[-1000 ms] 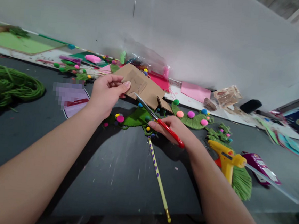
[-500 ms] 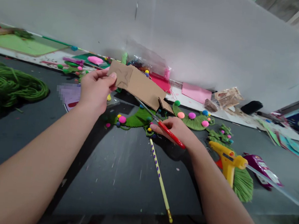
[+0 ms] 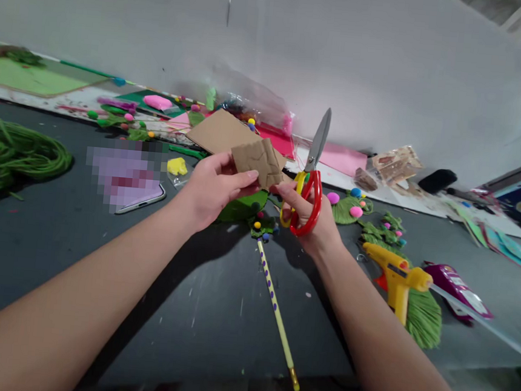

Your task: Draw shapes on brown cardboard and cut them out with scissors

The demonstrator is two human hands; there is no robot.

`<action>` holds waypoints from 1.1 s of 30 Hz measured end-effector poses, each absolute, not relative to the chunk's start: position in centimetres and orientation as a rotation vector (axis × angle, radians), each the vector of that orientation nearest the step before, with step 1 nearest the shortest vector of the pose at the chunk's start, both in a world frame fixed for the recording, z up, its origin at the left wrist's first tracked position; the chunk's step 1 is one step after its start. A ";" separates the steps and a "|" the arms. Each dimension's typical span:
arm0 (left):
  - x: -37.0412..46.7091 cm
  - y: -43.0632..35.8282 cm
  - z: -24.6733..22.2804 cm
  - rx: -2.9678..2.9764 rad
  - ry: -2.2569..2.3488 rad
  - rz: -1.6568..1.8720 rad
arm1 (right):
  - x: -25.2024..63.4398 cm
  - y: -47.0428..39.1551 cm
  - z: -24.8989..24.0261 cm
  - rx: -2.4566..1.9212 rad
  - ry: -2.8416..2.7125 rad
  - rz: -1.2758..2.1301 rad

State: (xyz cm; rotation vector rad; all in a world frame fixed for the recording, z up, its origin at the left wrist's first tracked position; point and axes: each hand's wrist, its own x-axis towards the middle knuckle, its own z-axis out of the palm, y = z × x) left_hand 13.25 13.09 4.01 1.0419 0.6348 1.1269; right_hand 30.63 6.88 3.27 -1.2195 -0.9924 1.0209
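A small brown cardboard piece [image 3: 255, 161] with drawn lines is pinched by my left hand [image 3: 210, 188] near the middle of the view. My right hand [image 3: 308, 215] has its fingers in the red and yellow handles of the scissors [image 3: 319, 141], whose blades point up and look closed. Its fingertips meet the right edge of the small cardboard. Behind, a larger cardboard sheet [image 3: 223, 130] lies at the back of the table. Below the hands are a green leaf shape [image 3: 243, 208] and a spotted pencil [image 3: 277, 312] topped with small pom-poms.
Green yarn [image 3: 18, 150] lies at the left, a phone [image 3: 144, 202] nearer the middle. At the right are a yellow glue gun [image 3: 394, 274] and a purple packet [image 3: 455, 291]. Pom-pom leaves [image 3: 345, 210] and coloured papers line the back, before a grey wall [image 3: 166, 23].
The small cardboard is now apart from the larger sheet, which lies at the back. My left hand has moved right with the small piece. The scissors have swung upright, and both hands are closer together.
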 end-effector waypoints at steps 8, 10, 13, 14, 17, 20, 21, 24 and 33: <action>14.0 12.2 3.3 1.060 0.646 1.067 | 30.1 6.9 2.9 -0.995 -0.873 1.020; 14.1 12.3 3.2 1.046 0.654 1.060 | 30.2 7.0 3.0 -1.000 -0.876 1.050; 14.1 12.4 3.0 1.015 0.659 1.042 | 30.4 7.0 3.1 -1.000 -0.902 1.104; 14.0 12.5 3.0 1.004 0.660 1.032 | 30.5 7.0 3.2 -0.992 -0.913 1.116; 14.0 12.6 3.1 0.980 0.656 1.004 | 30.5 6.9 3.3 -0.953 -0.929 1.141; 13.9 12.5 3.2 0.964 0.648 0.990 | 30.4 6.7 3.5 -0.930 -0.920 1.160; 13.9 12.5 3.2 0.958 0.646 0.988 | 30.3 6.7 3.5 -0.927 -0.918 1.166; 14.0 12.2 3.4 0.939 0.645 0.977 | 30.2 6.7 3.7 -0.927 -0.904 1.184; 14.3 11.7 3.7 0.903 0.646 0.916 | 30.2 7.1 4.1 -0.920 -0.915 1.289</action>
